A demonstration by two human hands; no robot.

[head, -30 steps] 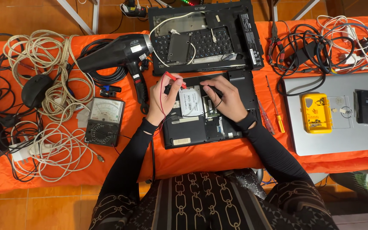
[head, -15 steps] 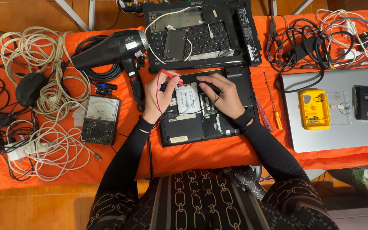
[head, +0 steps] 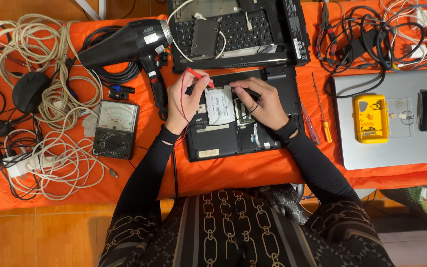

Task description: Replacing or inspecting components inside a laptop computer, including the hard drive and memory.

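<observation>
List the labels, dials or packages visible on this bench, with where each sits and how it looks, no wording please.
Drive label: white rectangle in the opened laptop, between left hand and right hand.
Small sticker: pale strip on the laptop's near edge.
Analog meter: left of the laptop, black body, pale dial face.
Yellow case: rectangular, on the silver laptop at right.

white label on drive [head: 219, 105] – mid laptop, pale meter dial [head: 117, 116] at left, yellow case [head: 371, 118] right
</observation>
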